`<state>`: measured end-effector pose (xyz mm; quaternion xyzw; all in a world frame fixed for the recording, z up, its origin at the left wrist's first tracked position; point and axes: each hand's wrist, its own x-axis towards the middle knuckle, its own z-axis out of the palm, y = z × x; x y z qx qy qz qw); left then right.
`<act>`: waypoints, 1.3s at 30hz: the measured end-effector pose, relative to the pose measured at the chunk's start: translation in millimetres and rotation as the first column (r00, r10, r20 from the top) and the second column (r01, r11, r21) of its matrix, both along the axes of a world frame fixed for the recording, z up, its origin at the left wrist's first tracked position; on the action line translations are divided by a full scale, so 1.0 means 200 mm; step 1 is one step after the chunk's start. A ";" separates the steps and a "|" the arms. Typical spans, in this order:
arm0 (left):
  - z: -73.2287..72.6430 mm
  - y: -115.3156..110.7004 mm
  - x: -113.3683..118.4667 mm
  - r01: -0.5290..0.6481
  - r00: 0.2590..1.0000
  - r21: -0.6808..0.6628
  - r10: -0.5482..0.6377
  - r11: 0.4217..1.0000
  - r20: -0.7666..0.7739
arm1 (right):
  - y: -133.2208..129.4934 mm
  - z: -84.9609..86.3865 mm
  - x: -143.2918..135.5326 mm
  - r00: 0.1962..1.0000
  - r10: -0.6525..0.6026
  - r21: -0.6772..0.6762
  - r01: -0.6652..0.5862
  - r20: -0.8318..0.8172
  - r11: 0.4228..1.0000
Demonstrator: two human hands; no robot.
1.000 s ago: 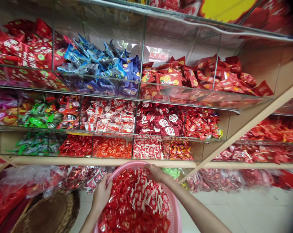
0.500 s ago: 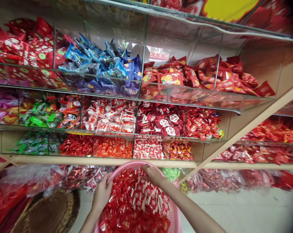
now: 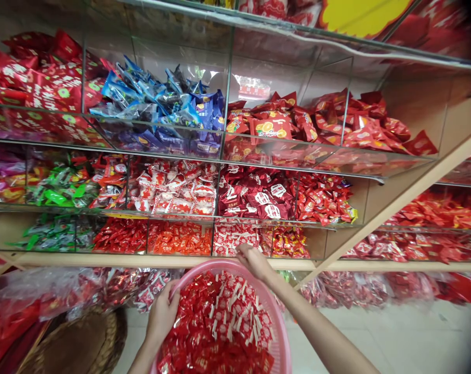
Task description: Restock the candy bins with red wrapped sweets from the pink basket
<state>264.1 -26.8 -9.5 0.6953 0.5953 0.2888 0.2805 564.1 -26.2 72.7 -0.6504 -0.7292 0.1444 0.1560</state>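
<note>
A pink basket [image 3: 283,332] full of red-wrapped candies [image 3: 196,332] and white-and-red candies [image 3: 239,301] is at the bottom centre. My left hand [image 3: 163,311] grips its rim on the left side, thumb at the edge. Above the basket's far right rim is my right hand [image 3: 253,259], over the front edge of the lowest shelf. Its fingertips are near the bin of white-and-red candies [image 3: 235,234]. The fingers are bent together, and whether anything is between them is too small to tell.
Glass-fronted shelves hold blue packets [image 3: 153,98], red packets [image 3: 274,124] and green candies [image 3: 60,187]. Below the wooden shelf edge [image 3: 103,258] lie plastic bags of candy [image 3: 56,291]. A woven basket [image 3: 79,340] stands on the floor at lower left. A wooden divider [image 3: 395,202] slants at right.
My right hand has moved up and away from the candies inside the basket, to the lowest shelf's front edge. My left hand still holds the rim.
</note>
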 end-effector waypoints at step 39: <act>-0.04 0.02 -0.01 0.002 1.000 -0.013 -0.003 1.000 -0.017 | 0.34 -0.01 0.18 0.894 -0.108 -0.151 0.191 0.435 0.970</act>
